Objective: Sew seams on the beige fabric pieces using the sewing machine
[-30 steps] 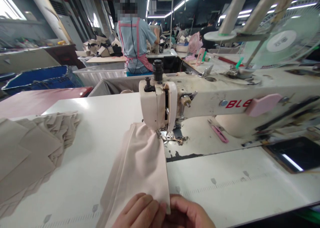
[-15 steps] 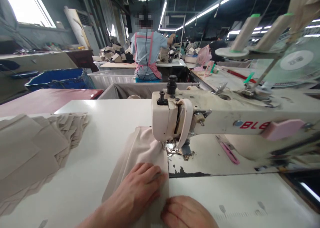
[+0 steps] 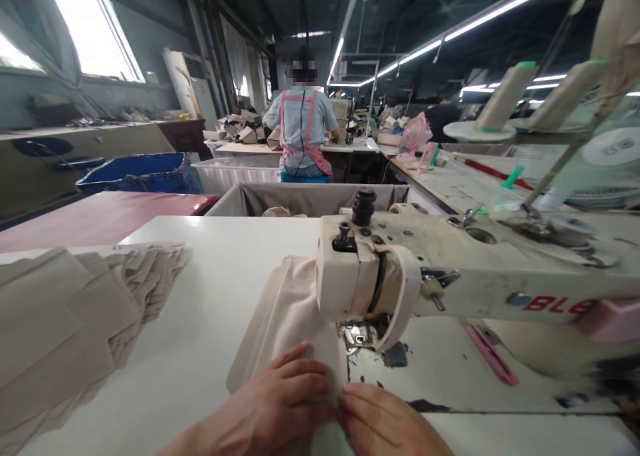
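Beige cloth (image 3: pixel 295 306) under left hand (image 3: pixel 287 397), reaching ahead of fingertips to just beside presser foot (image 3: pixel 359 336). Left hand palm-down, fingers loosely spread — resting on cloth, not pinching. Right hand (image 3: pixel 383 413) at cloth's near right edge, fingers together; thumb hidden, cannot tell if edge is pinched. Cloth likely light, limp, hardly fragile — folds ahead of left hand suggest easy bunching; probably slides on smooth table (image 3: pixel 213 289). Best hold: flat palm, light fingertips along edge.

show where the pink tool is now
Head view, right side: the pink tool lies on the machine bed, ahead and right of the right hand.
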`<state>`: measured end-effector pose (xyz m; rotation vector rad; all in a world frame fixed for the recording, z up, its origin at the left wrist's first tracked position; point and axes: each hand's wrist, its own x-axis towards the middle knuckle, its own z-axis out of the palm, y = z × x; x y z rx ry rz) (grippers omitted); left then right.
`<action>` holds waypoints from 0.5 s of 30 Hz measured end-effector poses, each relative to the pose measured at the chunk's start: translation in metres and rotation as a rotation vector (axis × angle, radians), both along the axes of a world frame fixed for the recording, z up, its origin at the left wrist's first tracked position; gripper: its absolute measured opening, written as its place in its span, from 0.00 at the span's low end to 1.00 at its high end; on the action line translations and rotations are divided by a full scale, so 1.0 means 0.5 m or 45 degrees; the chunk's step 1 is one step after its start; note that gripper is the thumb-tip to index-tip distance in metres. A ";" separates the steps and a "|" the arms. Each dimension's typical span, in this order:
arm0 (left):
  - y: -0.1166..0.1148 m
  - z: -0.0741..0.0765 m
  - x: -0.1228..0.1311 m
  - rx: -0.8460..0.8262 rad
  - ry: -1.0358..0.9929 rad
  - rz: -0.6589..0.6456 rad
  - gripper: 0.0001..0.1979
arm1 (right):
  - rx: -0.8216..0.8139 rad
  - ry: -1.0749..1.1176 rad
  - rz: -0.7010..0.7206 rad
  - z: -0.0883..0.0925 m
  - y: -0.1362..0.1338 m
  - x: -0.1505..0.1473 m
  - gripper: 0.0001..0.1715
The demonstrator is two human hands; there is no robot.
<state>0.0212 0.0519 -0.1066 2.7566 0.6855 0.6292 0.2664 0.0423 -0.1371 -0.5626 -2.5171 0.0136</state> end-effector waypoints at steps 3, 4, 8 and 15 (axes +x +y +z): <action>0.023 0.015 -0.002 -0.092 0.046 -0.017 0.13 | 0.112 -0.011 -0.030 -0.007 0.010 -0.007 0.15; 0.030 0.018 -0.002 -0.106 0.056 -0.021 0.13 | 0.144 0.012 -0.068 -0.009 0.011 -0.010 0.16; 0.063 0.019 0.000 -0.137 0.102 -0.035 0.13 | 0.189 0.134 -0.291 -0.021 0.006 -0.019 0.17; 0.112 -0.012 0.004 -0.238 -0.076 0.065 0.13 | 0.181 -0.064 -0.322 -0.009 0.001 -0.015 0.21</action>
